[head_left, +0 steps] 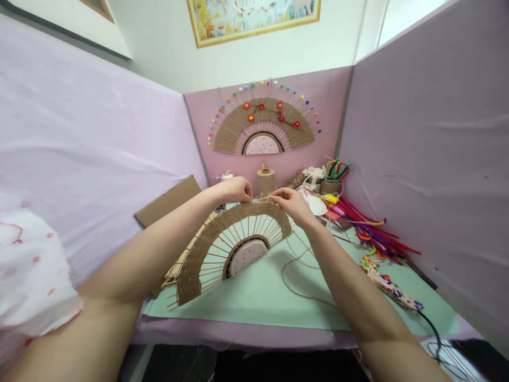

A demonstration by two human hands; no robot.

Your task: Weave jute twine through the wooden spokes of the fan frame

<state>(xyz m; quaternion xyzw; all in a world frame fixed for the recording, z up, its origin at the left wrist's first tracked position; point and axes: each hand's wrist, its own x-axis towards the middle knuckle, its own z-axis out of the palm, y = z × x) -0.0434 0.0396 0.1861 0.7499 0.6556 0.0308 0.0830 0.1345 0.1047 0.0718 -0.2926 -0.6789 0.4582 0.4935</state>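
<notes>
A half-round fan (194,253) of thin sticks, woven with brown twine, stands tilted over the green table. At its base is a pink dotted half-disc (248,255) edged in brown and black. At the fan's top edge my left hand (238,189) is closed, its fingertips by the stick ends; what they grip is partly hidden. To the right of it my right hand (291,201) pinches a strand of twine near the sticks. Loose twine (284,270) trails from the fan's right side across the table toward my right forearm.
A finished fan (234,127) with red flowers and coloured beads hangs on the pink back panel. Behind my hands stands a twine spool (265,183). Pipe cleaners (369,225), a scissors pot (332,184) and a patterned corded tool (392,286) lie right; cardboard (169,201) leans left.
</notes>
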